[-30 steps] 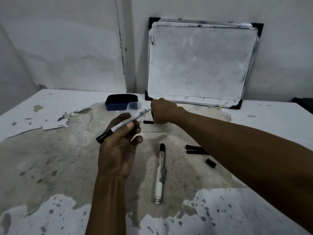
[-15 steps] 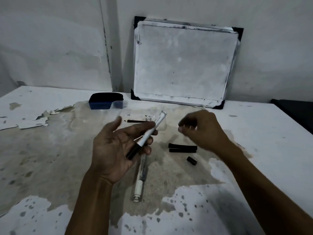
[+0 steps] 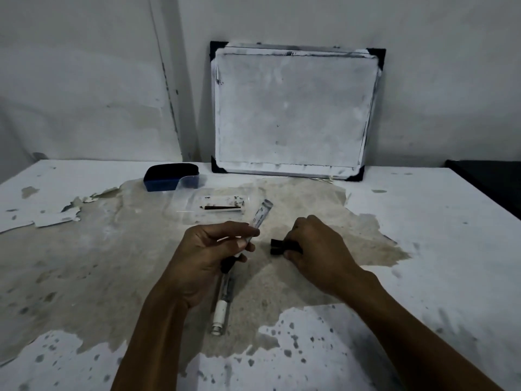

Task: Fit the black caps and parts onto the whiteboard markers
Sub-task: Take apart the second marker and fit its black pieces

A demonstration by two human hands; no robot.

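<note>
My left hand [image 3: 208,255] grips a white whiteboard marker [image 3: 260,215] that tilts up and to the right, its black lower end poking out under my fingers. To its right, my right hand [image 3: 315,249] rests on the table with its fingers closed over two black caps [image 3: 276,246] lying side by side; their left ends stick out. A second white marker [image 3: 222,306] lies flat on the table below my left hand, partly hidden by it. A thin black part [image 3: 221,207] lies inside a clear plastic tray [image 3: 186,204] farther back.
A blue eraser [image 3: 169,176] sits at the back left of the worn white table [image 3: 423,235]. A whiteboard [image 3: 296,108] leans against the wall behind. A dark object [image 3: 490,179] stands at the far right edge.
My right hand has come back from the tray and dropped onto the two black caps. My left hand has closed more tightly around the marker and turned it more upright.
</note>
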